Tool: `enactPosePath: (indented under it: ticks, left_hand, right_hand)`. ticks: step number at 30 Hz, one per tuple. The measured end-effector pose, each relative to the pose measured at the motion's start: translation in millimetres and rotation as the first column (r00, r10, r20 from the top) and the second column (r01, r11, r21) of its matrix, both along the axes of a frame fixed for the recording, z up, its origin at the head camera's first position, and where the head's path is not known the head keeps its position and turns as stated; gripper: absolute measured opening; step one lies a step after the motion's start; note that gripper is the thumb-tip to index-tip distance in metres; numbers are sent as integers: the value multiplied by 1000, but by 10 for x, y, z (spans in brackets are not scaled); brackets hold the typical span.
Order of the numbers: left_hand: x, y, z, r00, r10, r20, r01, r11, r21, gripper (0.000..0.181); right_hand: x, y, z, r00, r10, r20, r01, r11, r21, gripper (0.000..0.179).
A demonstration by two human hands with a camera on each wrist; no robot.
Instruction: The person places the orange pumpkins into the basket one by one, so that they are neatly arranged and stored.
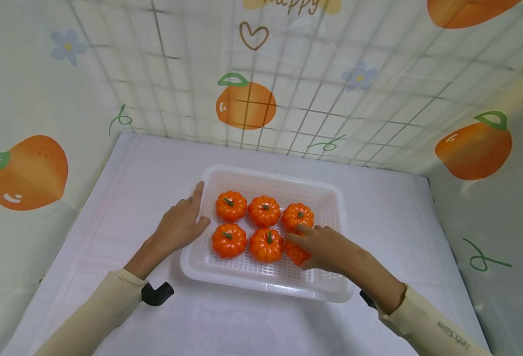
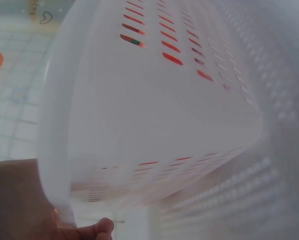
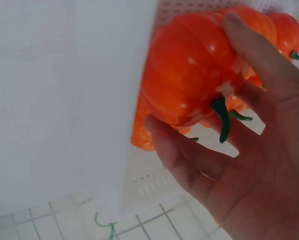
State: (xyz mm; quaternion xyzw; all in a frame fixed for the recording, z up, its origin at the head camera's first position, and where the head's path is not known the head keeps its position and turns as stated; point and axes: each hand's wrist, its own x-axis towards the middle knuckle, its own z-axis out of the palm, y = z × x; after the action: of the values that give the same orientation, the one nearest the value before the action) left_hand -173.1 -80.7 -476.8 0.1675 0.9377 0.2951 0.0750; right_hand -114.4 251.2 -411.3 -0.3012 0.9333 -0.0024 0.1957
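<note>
Small orange pumpkins with green stems lie in two rows in a white plastic basket (image 1: pixel 261 286). My right hand (image 1: pixel 332 249) holds the front right pumpkin (image 1: pixel 295 253), largely covering it in the head view. In the right wrist view, thumb and fingers curl round this pumpkin (image 3: pixel 184 70), its dark green stem facing the palm. At the basket's left side, my left hand (image 1: pixel 178 225) grips the rim. The left wrist view shows the slotted outer wall (image 2: pixel 139 105) with the hand (image 2: pixel 19 200) at its rim. Just behind the held pumpkin sits another pumpkin (image 1: pixel 298 215).
The basket rests on a white-covered table (image 1: pixel 225 321). Behind it rises a wire grid (image 1: pixel 314 109) under a translucent sheet printed with oranges and flowers. Similar printed sheets flank the table at left and right. A black strap piece (image 1: pixel 156 293) sits by the left cuff.
</note>
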Motion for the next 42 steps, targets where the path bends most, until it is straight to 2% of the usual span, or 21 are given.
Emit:
enactPosePath:
  ticks: [7, 14, 30, 39, 42]
  left_hand:
    - [-6, -6, -3, 1000, 0, 8, 0, 1000, 5, 82]
    - [-4, -7, -3, 1000, 0, 14, 0, 1000, 10, 82]
    - [-3, -1, 7, 1000, -3, 5, 3, 1000, 8, 82]
    - [7, 1, 16, 1000, 0, -10, 0, 1000, -2, 82]
    - [8, 2, 19, 1000, -1, -10, 1, 1000, -8, 82]
  right_hand:
    - [-7, -33, -40, 999, 20, 29, -20, 1000, 15, 60]
    - [-22, -39, -112, 998, 55, 8, -56, 997, 54, 54]
    - [7, -31, -198, 998, 69, -12, -68, 996, 59, 58]
    - [7, -21, -148, 999, 31, 14, -31, 999, 25, 55]
    - [10, -11, -101, 999, 33, -4, -33, 999, 15, 57]
